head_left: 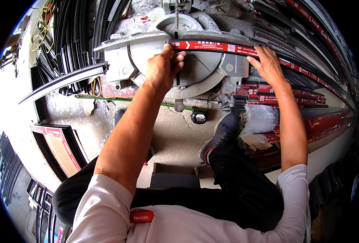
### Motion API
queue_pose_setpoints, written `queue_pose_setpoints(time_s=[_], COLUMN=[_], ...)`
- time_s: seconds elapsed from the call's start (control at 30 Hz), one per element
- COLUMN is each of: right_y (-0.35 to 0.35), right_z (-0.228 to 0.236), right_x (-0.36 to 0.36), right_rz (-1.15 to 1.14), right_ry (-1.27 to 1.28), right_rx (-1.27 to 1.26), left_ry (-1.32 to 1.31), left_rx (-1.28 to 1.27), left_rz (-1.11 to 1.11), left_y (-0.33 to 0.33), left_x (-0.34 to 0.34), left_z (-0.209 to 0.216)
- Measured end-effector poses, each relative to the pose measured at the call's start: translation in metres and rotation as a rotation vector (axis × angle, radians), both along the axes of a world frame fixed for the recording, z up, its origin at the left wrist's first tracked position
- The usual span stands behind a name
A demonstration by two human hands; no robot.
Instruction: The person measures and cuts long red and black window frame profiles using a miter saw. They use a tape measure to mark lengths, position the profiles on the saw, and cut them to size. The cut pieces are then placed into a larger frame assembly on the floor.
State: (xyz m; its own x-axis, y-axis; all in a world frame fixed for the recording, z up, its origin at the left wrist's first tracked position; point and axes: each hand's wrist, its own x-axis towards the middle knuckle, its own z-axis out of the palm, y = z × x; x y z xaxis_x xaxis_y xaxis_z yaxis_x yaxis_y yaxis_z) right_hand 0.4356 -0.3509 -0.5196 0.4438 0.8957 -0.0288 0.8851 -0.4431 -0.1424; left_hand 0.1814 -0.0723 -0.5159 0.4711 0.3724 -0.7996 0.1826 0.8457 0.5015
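On the far side of the dusty concrete floor (pixel 175 133), a grey metal mitre saw with a round turntable base (pixel 203 69) sits low, and a long dark profile strip wrapped in red printed film (pixel 224 47) lies across it against the fence, running off to the right. The left hand (pixel 163 67) is closed in a pinch on the strip's left end, right at the blade slot, apparently to keep that end lined up there. The right hand (pixel 266 65) lies flat with fingers spread and pressed on the strip further right, gripping nothing, seemingly to hold the length down and tight against the fence so it cannot shift.

Near the saw's front edge a small black tape measure (pixel 199 116) rests on the floor, within reach between the arms. To the right, a stack of similar red-wrapped strips (pixel 301 95) lies along the floor, with crumpled clear plastic film (pixel 260 119) beside the person's dark shoe (pixel 224 131). On the left, a curved grey metal profile (pixel 62 81) leans out from bundles of black strips (pixel 74 36).
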Motion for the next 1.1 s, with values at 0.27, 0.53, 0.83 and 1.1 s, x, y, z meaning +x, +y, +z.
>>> queue_pose_setpoints(time_s=[0.27, 0.53, 0.83, 1.1], right_y=[0.018, 0.019, 0.026, 0.026], right_z=[0.013, -0.002, -0.010, -0.003], right_x=[-0.017, 0.009, 0.013, 0.012], right_rz=[-0.247, -0.281, -0.426, -0.421], right_ry=[0.224, 0.465, 0.555, 0.599], right_rx=[0.059, 0.067, -0.019, 0.034], left_ry=[0.016, 0.021, 0.091, 0.111], left_rx=[0.021, 0.037, 0.072, 0.042], left_rz=[-0.001, -0.001, -0.042, -0.033], left_y=[0.000, 0.000, 0.001, 0.002], left_x=[0.001, 0.002, 0.002, 0.005], left_z=[-0.003, -0.005, -0.001, 0.000])
